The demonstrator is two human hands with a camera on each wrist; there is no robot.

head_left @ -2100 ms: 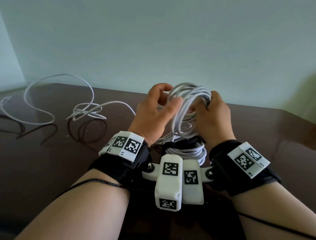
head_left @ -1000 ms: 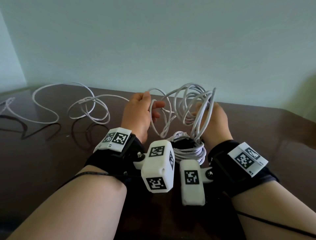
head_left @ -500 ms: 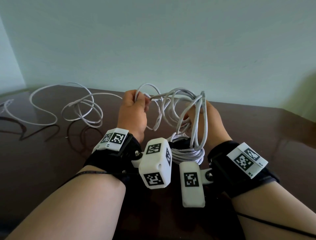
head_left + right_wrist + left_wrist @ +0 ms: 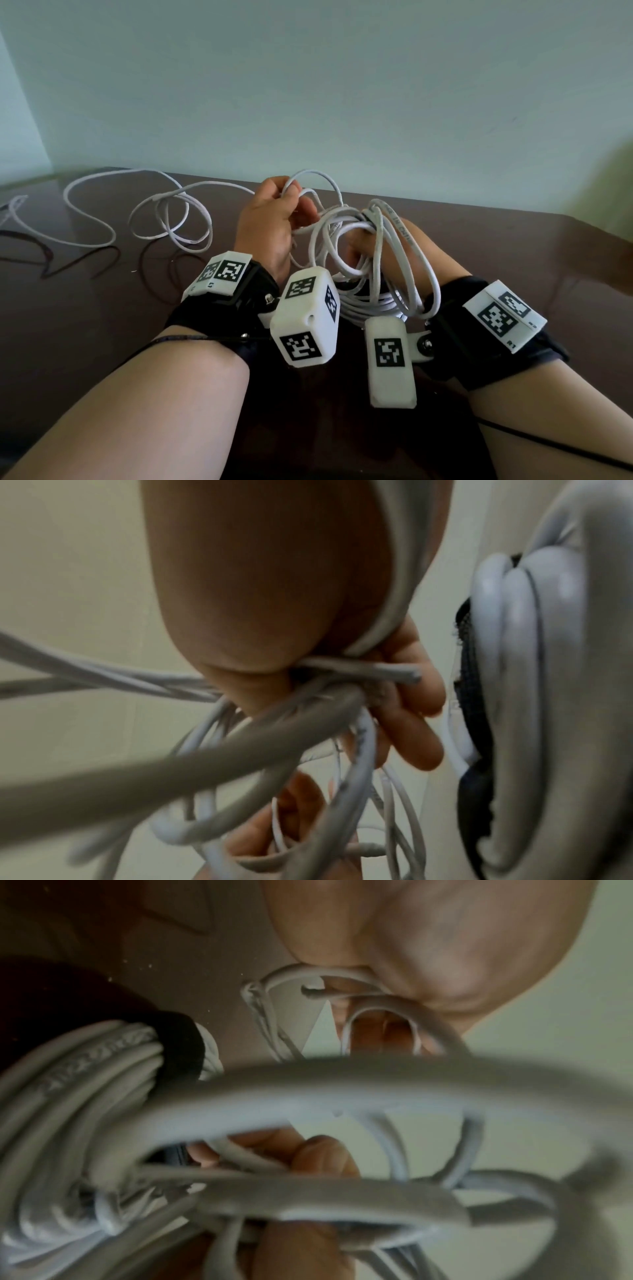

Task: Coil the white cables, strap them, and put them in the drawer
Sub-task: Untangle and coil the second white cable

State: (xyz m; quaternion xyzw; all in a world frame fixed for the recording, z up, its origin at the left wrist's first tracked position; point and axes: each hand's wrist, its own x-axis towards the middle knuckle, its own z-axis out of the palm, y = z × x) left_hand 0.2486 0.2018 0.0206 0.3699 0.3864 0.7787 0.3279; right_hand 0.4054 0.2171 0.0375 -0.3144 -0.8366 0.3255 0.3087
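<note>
Markers, black-and-white squares on white blocks, ride both black wristbands point(image 4: 455, 329) nearest the camera; the left block reads "L1" or similar, too small to be sure, and the right one shows "R1" and "R2". Just beyond the wristbands, under the hands, lies a finished coil point(image 4: 373, 305) of white cable on the table point(image 4: 85, 308), bound by a black strap point(image 4: 178, 1047) seen in the left wrist view. Above that coil the right hand point(image 4: 363, 246) has its fingers curled round a bundle of loose loops point(image 4: 394, 240), several of which hang down over the wrist. Grey print runs along one loop; "IN CHINA" is the readable part. To the left of the loops, the left hand point(image 4: 270, 219) pinches a strand of the same cable between thumb and fingertips, with a small loop arching above its knuckles. Beyond and left of the left hand, the rest of the cable point(image 4: 171, 219) sprawls over the dark glossy table in open curls, trailing toward the table's far-left edge. A pale green wall point(image 4: 308, 85) stands behind the table.
</note>
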